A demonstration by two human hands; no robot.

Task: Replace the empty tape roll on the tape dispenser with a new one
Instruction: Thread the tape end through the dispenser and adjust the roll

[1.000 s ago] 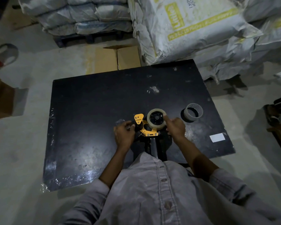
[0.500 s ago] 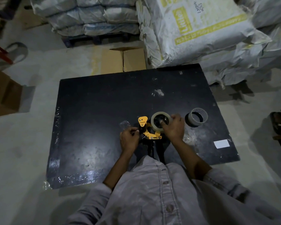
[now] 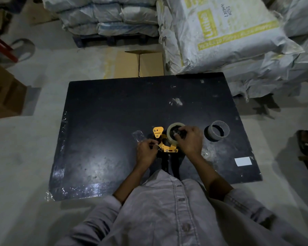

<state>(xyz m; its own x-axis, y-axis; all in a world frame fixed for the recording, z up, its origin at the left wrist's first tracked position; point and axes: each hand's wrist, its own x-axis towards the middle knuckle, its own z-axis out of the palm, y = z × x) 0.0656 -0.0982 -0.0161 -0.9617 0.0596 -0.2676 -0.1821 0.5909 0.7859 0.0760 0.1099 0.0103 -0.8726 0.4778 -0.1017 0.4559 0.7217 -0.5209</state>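
Note:
A yellow and black tape dispenser (image 3: 161,139) lies on the black tabletop (image 3: 105,139) near its front middle. A new roll of clear tape (image 3: 172,133) sits on the dispenser's hub. My right hand (image 3: 189,140) rests over the roll's right side, fingers curled onto the roll and hub. My left hand (image 3: 147,151) is closed at the dispenser's left front, pinching a thin strip that looks like the tape end. The empty grey core (image 3: 217,133) stands on the table to the right, apart from both hands.
A piece of clear film (image 3: 138,136) lies left of the dispenser. A white label (image 3: 243,161) is stuck near the table's right front corner. Stacked white sacks (image 3: 229,38) crowd the far right edge. A cardboard box (image 3: 140,63) stands behind the table.
My right hand has shifted from the roll's right edge onto its centre and hub. The left hand stays pinched at the dispenser's front. The camera moved slightly.

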